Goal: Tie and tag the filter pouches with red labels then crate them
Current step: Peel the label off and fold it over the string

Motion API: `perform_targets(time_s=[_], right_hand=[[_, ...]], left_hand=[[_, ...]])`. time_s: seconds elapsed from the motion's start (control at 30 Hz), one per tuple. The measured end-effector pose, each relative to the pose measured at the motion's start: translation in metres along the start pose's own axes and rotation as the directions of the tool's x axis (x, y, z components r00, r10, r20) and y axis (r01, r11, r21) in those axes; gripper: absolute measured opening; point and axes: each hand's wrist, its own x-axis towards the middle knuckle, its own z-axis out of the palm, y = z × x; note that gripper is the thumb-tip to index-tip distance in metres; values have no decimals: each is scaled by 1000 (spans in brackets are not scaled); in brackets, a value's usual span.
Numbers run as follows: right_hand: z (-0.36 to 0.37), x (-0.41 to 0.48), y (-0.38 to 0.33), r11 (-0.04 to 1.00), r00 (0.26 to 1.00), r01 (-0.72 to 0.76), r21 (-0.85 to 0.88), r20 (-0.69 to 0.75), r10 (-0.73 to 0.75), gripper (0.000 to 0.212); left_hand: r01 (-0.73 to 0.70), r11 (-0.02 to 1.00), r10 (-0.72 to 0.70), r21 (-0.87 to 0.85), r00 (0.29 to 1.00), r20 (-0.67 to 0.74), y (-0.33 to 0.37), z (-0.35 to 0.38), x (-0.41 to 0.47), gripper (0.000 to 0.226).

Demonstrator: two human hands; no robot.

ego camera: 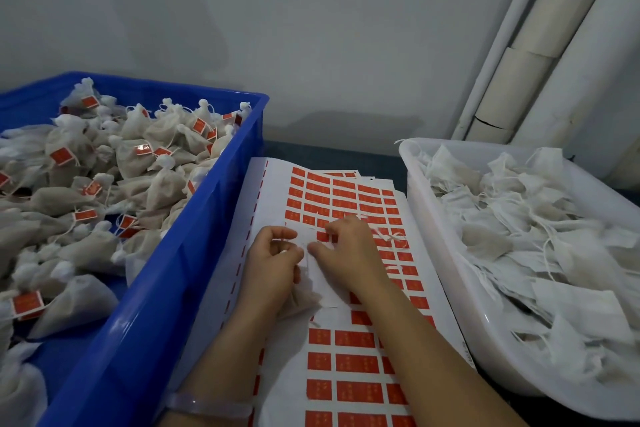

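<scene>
Sheets of red rectangular stickers lie beneath two working hands. The left hand curls round a white mesh filter pouch, while the right hand pinches its top. The pouch looks light, soft and easily crushed, so the neck is probably the best hold. A blue plastic crate waits to the left.

Under the fingers lies a white sheet gridded with red labels. Left of them the crate is blue; right of them the tub is white.
</scene>
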Motion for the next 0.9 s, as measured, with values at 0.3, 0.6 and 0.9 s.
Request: perform_targets(time_s=[0.3,0.6,0.9], right_hand=[[5,21,6,991,993,86,-100,-71,-93,24],[-11,20,12,996,987,-41,76,-150,52,17],[-55,-15,15,895,952,38,445,-287,103,5]], left_hand=[[-19,1000,19,-23,1000,3,3,2,1,20],[-2,1000,1,-17,1000,-13,4,3,1,19],[-81,996,83,-34,995,59,11,0,-7,16]])
